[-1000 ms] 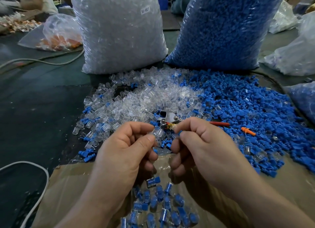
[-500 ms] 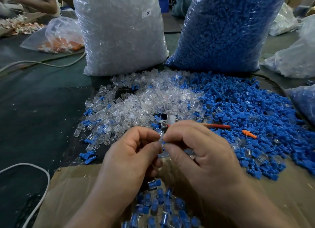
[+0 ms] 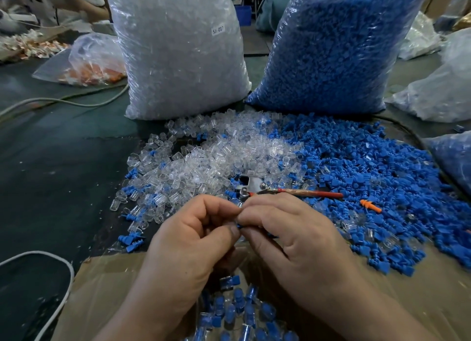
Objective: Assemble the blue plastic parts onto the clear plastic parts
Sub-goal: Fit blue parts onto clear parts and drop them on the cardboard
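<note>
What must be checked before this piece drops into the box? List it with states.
1. Blue part pinched where left hand meets right hand: ok.
2. Clear part inside that pinch: cannot tell, fingers hide it.
3. Blue part fully seated: cannot tell.
4. Cardboard box open beneath the hands: ok.
5. Clear pile and blue pile close ahead: ok.

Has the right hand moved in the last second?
Yes. Judged against the red-handled tool, the right hand moved left; its fingertips now meet the left hand around a blue part.
</note>
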A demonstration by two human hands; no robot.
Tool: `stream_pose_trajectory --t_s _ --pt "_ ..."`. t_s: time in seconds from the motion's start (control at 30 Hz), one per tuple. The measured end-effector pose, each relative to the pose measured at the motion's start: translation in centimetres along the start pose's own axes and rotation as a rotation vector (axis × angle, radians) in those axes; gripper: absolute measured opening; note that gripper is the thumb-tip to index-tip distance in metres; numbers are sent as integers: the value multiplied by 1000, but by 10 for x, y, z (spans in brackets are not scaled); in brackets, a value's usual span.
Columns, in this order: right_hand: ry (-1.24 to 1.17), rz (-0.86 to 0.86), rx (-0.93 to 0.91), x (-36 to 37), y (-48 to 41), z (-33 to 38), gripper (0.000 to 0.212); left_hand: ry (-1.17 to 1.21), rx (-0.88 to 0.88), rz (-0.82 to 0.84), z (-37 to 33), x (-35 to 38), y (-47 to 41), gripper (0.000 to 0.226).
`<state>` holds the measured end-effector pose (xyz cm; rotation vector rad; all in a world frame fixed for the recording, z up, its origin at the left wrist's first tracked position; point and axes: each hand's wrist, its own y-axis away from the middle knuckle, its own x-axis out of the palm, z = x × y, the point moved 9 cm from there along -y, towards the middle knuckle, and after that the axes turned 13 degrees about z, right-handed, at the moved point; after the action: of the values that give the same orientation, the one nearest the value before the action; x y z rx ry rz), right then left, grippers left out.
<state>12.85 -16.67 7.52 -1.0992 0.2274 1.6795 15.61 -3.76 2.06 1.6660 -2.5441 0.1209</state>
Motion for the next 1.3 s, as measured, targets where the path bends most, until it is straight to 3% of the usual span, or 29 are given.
stream_pose_trajectory --t_s 0.23,0.3,0.4,0.5,0.9,1.1,1.2,1.3 --pt "83 111 21 5 -2 0 27 -95 -46 -21 6 -7 0 29" --pt "252 183 148 9 -1 -12 41 -116 -54 -76 6 -13 1 27" --pt "483 304 498 1 8 -56 72 -140 -63 -145 7 -22 3 32" --pt "603 398 633 -6 16 -82 74 -138 -94 -141 9 -23 3 32" --pt "630 375 633 -14 4 -76 54 -81 -106 -157 16 -29 2 26" --pt "379 83 470 -42 2 -50 50 61 -25 -209 10 -29 4 24" --pt "326 156 406 -32 3 -41 42 -25 0 -222 7 -33 4 33" --pt "299 229 339 -24 6 -38 43 -102 34 -210 6 -36 3 28"
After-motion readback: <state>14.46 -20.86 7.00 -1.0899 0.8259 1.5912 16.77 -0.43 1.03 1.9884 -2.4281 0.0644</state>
